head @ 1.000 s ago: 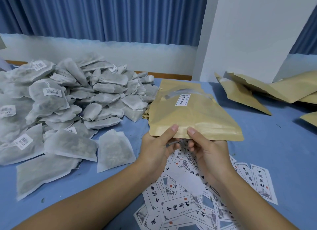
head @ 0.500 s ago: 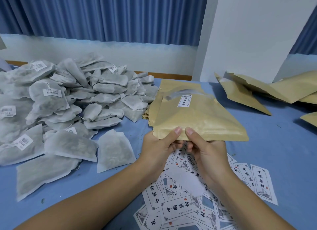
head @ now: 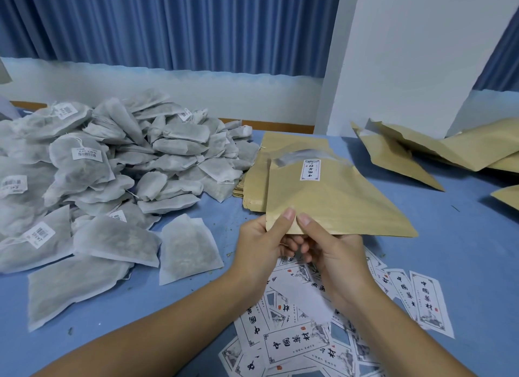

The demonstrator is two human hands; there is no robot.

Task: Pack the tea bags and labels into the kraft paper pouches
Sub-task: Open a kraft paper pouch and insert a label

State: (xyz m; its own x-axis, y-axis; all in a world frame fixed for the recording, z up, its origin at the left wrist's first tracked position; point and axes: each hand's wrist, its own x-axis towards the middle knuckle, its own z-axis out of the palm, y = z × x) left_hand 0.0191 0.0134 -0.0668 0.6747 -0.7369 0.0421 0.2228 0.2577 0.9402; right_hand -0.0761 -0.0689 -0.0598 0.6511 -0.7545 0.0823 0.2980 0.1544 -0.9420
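With the left hand (head: 259, 246) and the right hand (head: 338, 254) side by side, pinching the near edge of one kraft paper pouch (head: 337, 205), thumbs pressing on top and curled fingers tucking underneath. Holding it raised off the blue table (head: 463, 258), slanting away over a stack of flat pouches (head: 252, 185), and showing a small white label (head: 310, 169) near its far end, without revealing whether stuck on or slipped inside. Probably handling as light, thin and springy, creasing easily and slipping a little between dry fingers. Gripping best, then, at this edge or along both side seams when spreading the mouth, though not managing to tell the open end from the sealed one. Leaving printed labels (head: 297, 345) scattered and overlapping just beneath the wrists, flimsy enough to need a fingertip pinch at a corner. Leaving grey tea bags (head: 112, 166) heaped to the left, looking soft and pillowy, likely tearing under a hard squeeze. Leaving more pouches (head: 463, 149) well apart on the right.
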